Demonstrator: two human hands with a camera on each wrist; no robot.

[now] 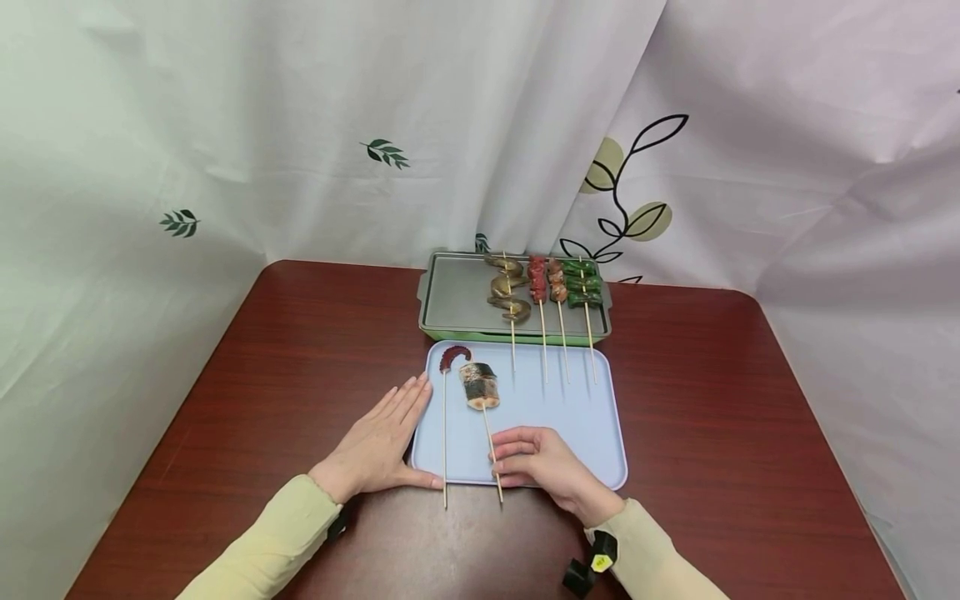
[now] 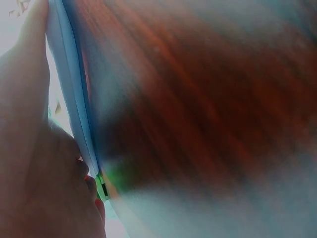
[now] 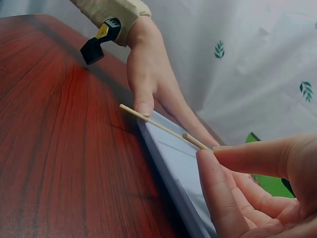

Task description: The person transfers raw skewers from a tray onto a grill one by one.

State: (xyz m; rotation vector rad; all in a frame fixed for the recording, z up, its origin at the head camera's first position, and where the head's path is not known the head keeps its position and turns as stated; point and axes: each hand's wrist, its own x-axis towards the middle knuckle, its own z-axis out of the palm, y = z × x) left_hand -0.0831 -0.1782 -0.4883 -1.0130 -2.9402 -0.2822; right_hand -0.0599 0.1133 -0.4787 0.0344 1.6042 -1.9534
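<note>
A skewer of fish chunks [image 1: 480,387], dark-skinned and pale at the lower end, lies over the light blue tray [image 1: 558,421]. My right hand [image 1: 546,464] pinches its wooden stick near the lower end; the right wrist view shows thumb and fingertip meeting on the stick [image 3: 194,141]. To the left lies a skewer with a curled dark red tentacle [image 1: 453,357], its stick jutting past the tray's front edge. My left hand [image 1: 381,443] rests against the tray's left side, fingers straight, thumb at the front corner beside that stick.
Behind the tray stands a grey grill pan [image 1: 461,292] with a green base. On its right half lie skewers of brown curled pieces [image 1: 510,287], red meat [image 1: 537,279], browned meat [image 1: 557,281] and green peppers [image 1: 583,283], sticks overhanging the tray. White curtains enclose the brown table [image 1: 697,400].
</note>
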